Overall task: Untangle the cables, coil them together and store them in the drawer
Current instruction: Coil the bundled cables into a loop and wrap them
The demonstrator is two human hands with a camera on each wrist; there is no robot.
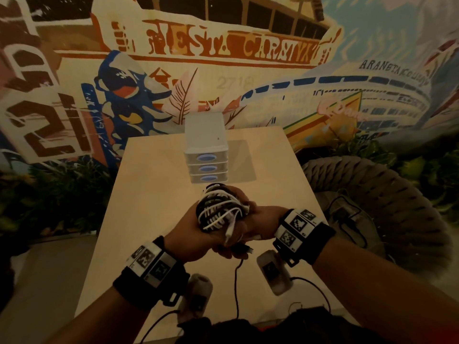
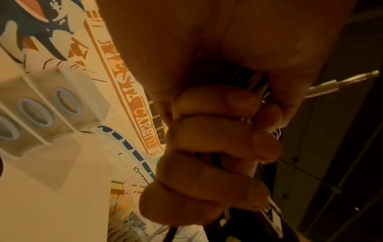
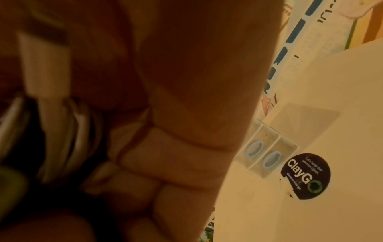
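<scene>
A coil of black and white cables (image 1: 219,209) is held over the table, just in front of the drawer unit. My left hand (image 1: 196,237) grips it from below. My right hand (image 1: 260,224) wraps it from the right side. A white plug end (image 1: 229,232) and a black plug (image 1: 244,249) stick out underneath. The left wrist view shows curled fingers (image 2: 217,135) round the cables and a white jack plug (image 2: 342,83) poking out. White and black strands (image 3: 62,131) lie against the palm in the right wrist view. The white drawer unit (image 1: 206,155) has three shut drawers with blue oval handles.
The pale table (image 1: 154,194) carries a round black sticker (image 3: 304,175) near the drawer unit (image 3: 267,153). A woven chair (image 1: 372,194) with a dark cable on its seat stands to the right. A painted wall and plants surround the table. A black lead (image 1: 236,281) hangs below my hands.
</scene>
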